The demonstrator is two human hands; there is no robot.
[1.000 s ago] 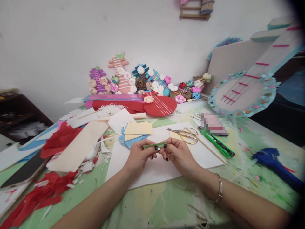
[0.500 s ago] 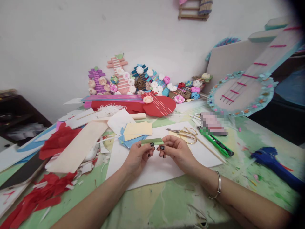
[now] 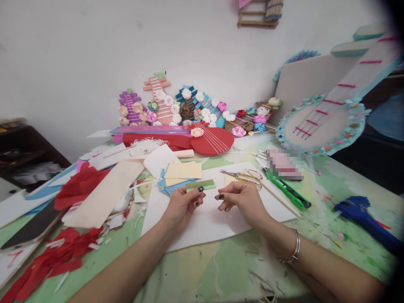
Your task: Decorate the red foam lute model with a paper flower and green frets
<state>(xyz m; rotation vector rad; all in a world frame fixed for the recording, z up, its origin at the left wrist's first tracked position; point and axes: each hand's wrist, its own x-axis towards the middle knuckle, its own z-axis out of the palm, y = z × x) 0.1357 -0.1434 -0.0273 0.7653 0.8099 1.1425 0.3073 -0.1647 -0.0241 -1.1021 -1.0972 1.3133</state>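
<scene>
A narrow strip of green paper [image 3: 206, 184], darker along its upper part and lighter below, is pinched between the thumb and fingers of my left hand [image 3: 182, 207]. My right hand [image 3: 243, 200] hovers just right of the strip, apart from it, its thumb and index fingertips together and the other fingers curled. I see nothing between them. Both hands are above a white sheet [image 3: 202, 229]. Gold-handled scissors [image 3: 249, 174] lie on the sheet behind my right hand. Yellow paper pieces [image 3: 184, 170] rest over blue paper pieces [image 3: 170, 189] behind my left hand.
To the right lie a green utility knife [image 3: 288, 189], a wooden stick [image 3: 279, 198] and a blue glue gun [image 3: 366, 221]. Red crepe paper [image 3: 80, 185] and scraps cover the left side. Decorated model instruments [image 3: 214, 141] line the wall; a large light-blue one [image 3: 322, 122] leans at right.
My right hand has let go of the green paper strip and moved a little to the right. My left hand still holds the strip.
</scene>
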